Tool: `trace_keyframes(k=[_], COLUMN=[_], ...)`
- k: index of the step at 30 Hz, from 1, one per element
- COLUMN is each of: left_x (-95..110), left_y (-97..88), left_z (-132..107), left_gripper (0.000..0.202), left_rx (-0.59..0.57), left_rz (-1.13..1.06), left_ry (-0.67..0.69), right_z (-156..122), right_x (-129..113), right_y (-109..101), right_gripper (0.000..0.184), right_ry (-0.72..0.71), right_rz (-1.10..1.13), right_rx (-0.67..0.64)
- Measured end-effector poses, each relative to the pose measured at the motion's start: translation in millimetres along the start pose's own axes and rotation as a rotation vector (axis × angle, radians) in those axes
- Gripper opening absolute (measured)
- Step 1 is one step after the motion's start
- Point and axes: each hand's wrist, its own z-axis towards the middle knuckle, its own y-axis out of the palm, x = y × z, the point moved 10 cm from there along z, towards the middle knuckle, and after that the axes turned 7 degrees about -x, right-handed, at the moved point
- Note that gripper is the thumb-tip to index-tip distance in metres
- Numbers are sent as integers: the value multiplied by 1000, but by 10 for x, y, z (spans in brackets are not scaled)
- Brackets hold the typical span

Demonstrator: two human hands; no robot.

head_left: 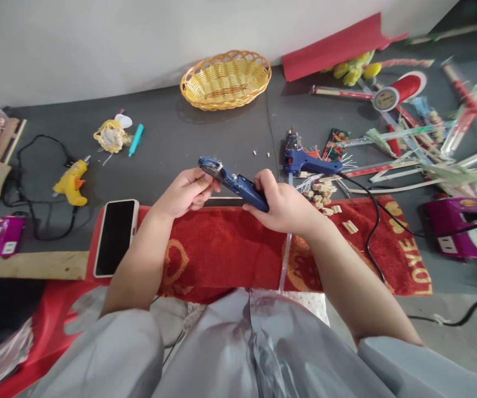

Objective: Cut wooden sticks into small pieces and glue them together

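My right hand is wrapped around the handles of a blue hand cutter, which I hold tilted above the near edge of the table. The cutter's head points to the upper left, with a small pale bit at its jaws. My left hand is closed in a pinch right beside that head; what lies between its fingers is hidden. A thin pale strip shows behind the cutter. Below both hands lies a red towel. Two tiny pale pieces are on the grey table beyond the cutter.
A blue glue gun stands right of my hands beside a pile of short pale pieces. Behind are a wicker basket and a red thread spool. On the left are a yellow glue gun and a phone. Black cords cross the table.
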Motion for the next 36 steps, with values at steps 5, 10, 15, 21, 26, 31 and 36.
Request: trace_keyframes(k=[5,10,15,21,26,31,36], left_x=[175,447,522,393,261,123,62], left_y=[-154,-82,-10,-53,-41,19,33], left_z=[-8,-152,-201,-168,-105,-42,-13], left_gripper=[38,41,43,40,37,37,35], left_rx=[232,457,460,369,281,167,112], left_rz=[365,821,878,644,377,113,-19], left_ry=[239,466,481,407,364,295,267], right_z=[0,-9,-16,-32,-50,-53,-51], right_x=[29,23,-25,-18,-16,-21,-22], right_y=[-25,-54,-74,-116,-148,-164,-157], right_gripper=[31,33,35,38,40,42,42], right_ry=[66,53,-58,-72,-105,-120,-116], right_rz=[-84,-81,11,44,70,85,94], right_rx=[34,84,110,104,103,92,77])
